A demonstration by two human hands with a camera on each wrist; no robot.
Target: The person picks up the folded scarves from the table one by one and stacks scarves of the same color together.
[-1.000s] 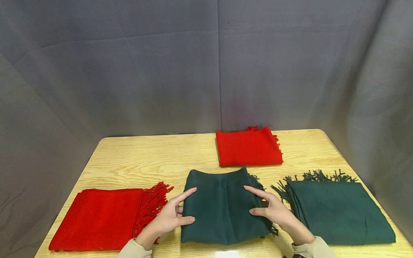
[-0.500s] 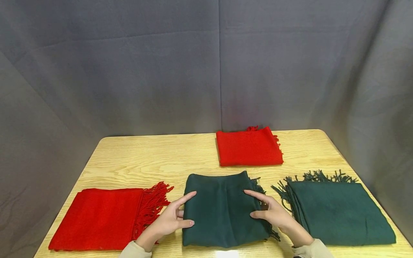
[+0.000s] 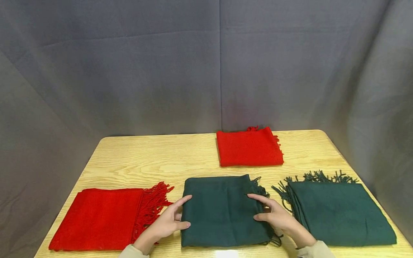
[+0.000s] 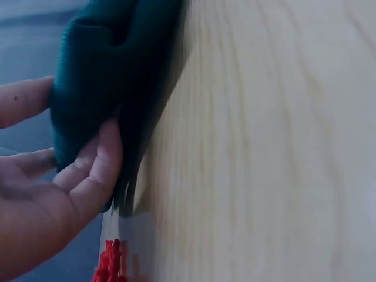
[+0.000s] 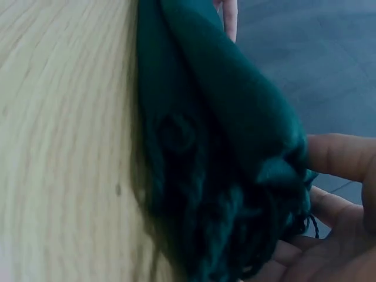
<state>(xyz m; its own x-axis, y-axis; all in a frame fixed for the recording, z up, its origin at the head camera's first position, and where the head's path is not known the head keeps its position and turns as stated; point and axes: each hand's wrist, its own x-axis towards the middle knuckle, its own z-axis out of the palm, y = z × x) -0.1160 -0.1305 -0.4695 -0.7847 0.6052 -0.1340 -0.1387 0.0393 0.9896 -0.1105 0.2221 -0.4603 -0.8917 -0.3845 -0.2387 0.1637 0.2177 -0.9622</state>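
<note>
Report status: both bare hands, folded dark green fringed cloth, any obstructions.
Left hand, right hand: gripping opposite sides. Green cloth: folded between them. Folded red fringed cloth close by left hand; nothing visibly blocking.

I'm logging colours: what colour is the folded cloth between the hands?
The folded cloth is dark green; it shows best in the head view.

two red fringed cloths point(image 3: 96, 219) point(image 3: 250, 148), two dark green fringed cloths point(image 3: 221, 213) point(image 3: 338, 213), four in all, one wooden table point(image 3: 151, 157)

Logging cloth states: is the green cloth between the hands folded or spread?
Folded: the right wrist view shows the green cloth in stacked layers.
</note>
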